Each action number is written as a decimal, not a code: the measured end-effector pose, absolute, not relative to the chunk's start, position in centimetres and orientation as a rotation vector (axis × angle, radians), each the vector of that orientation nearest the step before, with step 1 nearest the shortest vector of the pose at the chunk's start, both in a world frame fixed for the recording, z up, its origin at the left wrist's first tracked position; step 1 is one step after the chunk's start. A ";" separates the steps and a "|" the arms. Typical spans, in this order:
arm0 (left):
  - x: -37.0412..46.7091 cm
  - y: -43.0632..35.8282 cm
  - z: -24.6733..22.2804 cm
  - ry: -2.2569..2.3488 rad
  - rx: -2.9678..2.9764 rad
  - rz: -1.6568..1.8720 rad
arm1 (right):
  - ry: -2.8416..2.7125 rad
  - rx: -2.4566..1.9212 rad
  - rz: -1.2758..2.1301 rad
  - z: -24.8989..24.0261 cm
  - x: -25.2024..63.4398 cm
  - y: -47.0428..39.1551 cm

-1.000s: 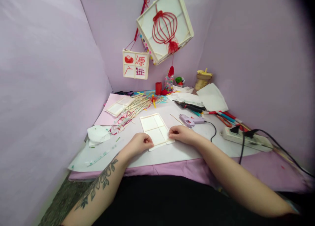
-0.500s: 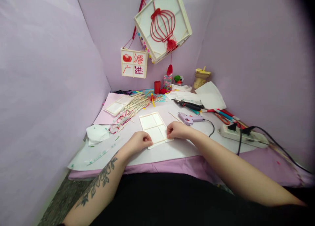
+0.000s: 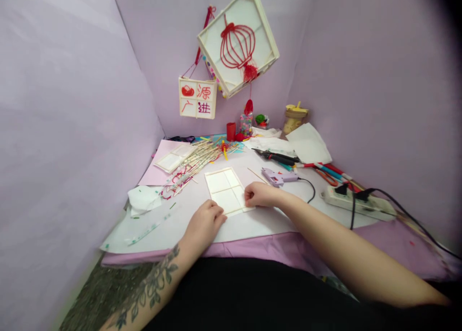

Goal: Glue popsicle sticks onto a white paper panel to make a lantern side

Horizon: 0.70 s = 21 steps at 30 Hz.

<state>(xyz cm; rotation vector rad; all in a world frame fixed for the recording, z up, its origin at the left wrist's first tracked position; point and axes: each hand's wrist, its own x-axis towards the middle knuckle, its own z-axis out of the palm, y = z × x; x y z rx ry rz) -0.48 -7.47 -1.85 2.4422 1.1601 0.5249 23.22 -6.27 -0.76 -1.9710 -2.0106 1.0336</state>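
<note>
A white paper panel [image 3: 223, 184] with a frame of thin sticks and a stick cross lies flat before me. My right hand [image 3: 260, 195] pinches its lower right edge, fingertips bent together there. At the lower left corner rests my left hand [image 3: 206, 220], fingers stretched out along the near edge; its palm faces down. Just beyond my right hand are a loose thin stick [image 3: 257, 175] and a lilac glue gun [image 3: 278, 177] lying on its side.
Bundled sticks [image 3: 202, 158] and a second framed panel [image 3: 173, 159] lie at the back left. Black-handled pliers [image 3: 276, 156], loose paper [image 3: 309, 144] and a power strip [image 3: 359, 200] sit to the right. A lantern [image 3: 238, 42] with a red lantern design hangs above the table.
My left hand has gone from a pinch at the panel's corner to lying with its fingers extended, slightly lower. My right hand stays on the panel's edge. The view has tilted slightly up.
</note>
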 end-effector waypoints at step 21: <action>-1.0 -9.5 -4.5 1.215 2.853 0.600 | -2.011 -2.020 1.087 -0.6 23.0 -5.8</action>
